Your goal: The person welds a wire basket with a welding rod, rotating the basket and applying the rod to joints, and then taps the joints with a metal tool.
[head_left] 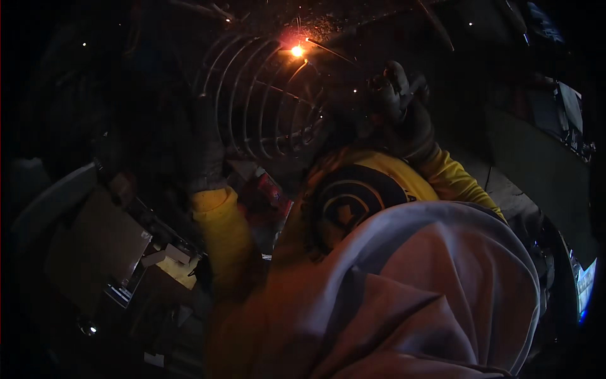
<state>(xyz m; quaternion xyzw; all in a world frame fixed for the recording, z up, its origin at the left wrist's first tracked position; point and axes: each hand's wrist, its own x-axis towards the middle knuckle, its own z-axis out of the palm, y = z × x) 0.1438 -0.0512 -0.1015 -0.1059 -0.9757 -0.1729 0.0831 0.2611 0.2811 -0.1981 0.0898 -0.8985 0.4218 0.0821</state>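
A cage of curved metal rods [246,95] lies at the top middle, its hoops narrowing toward the right. A bright orange welding glow [297,50] burns at its upper edge, throwing out sparks. Just right of the glow is a thin welding rod [331,50], slanting down toward my right hand [399,95]. That hand looks gloved, its fingers curled round the dark rod holder, which is barely visible. My left hand [207,142] reaches up beside the cage's left side, below a yellow cuff. Darkness hides its fingers, so their grip on the cage is unclear.
Pale cloth [435,278] and a yellow garment with a dark round print [360,196] fill the lower middle. A brown panel [95,246] and an open carton [177,262] are at the lower left. A large dull panel [543,170] stands at right.
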